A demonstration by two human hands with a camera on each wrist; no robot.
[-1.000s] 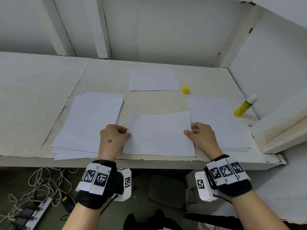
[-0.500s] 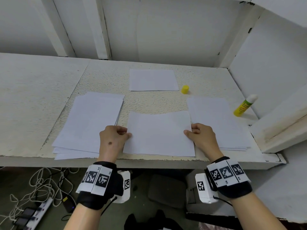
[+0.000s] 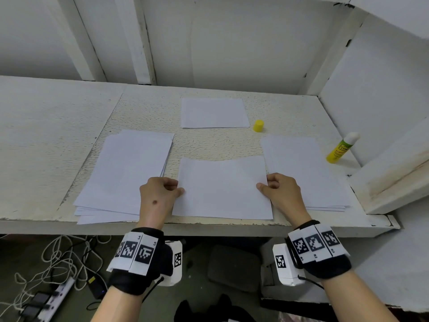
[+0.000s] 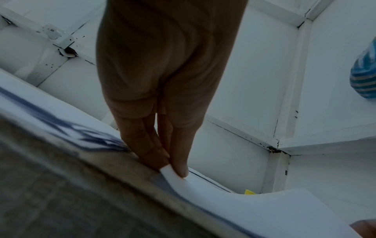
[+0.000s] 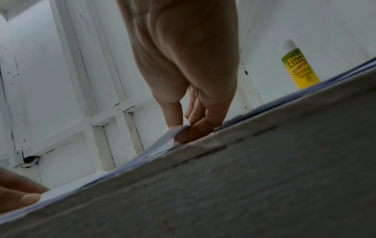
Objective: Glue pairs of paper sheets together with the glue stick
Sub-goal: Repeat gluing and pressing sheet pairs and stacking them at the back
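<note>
**A rough, white-painted work nook**

From my feed this reads as a makeshift workshop or storage corner, not a tidy office. I see a bench (image 3: 69, 135) of coarse, white-painted board, its coat chipped along the front edge. Behind it stand painted wall panels (image 3: 232, 47) with plain timber battens (image 3: 137, 38) and cracked joints. Under the bench, loose cables (image 3: 62, 254) tangle beside a power strip (image 3: 54, 296) on a dark floor.

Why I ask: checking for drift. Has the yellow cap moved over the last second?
No. The yellow cap sits just right of the far sheet, as before.
</note>
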